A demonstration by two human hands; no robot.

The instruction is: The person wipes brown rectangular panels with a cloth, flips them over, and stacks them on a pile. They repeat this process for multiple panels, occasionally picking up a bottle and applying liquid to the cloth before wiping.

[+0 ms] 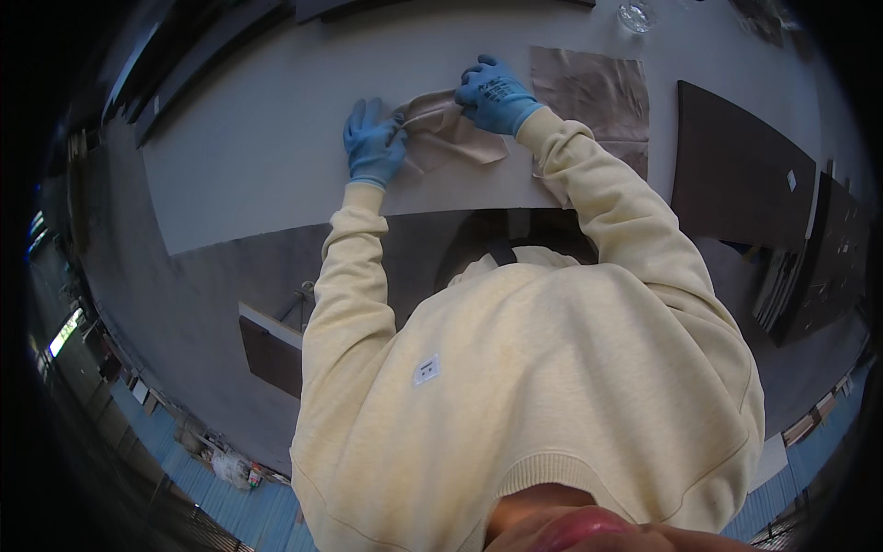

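A piece of thin brownish-pink cloth [451,136] lies creased between my two hands on the pale tabletop [276,138]. My left hand [374,145], in a blue glove, pinches the cloth's left edge between thumb and forefinger while its other fingers point away from me. At the far right corner of the same cloth, my right hand [498,97], gloved alike, has its fingers curled on the fabric. The cloth rises in folds between the two grips. Just right of my right hand, a second brownish cloth [593,101] is spread out with wrinkles, partly covered by my sleeve.
A clear glass dish [636,16] stands at the far edge of view. Dark brown panels [740,161] lie to the right, with more leaning beyond. Long dark boards [207,64] run along the far left. Below the table's near edge, another brown panel [269,350] stands at left.
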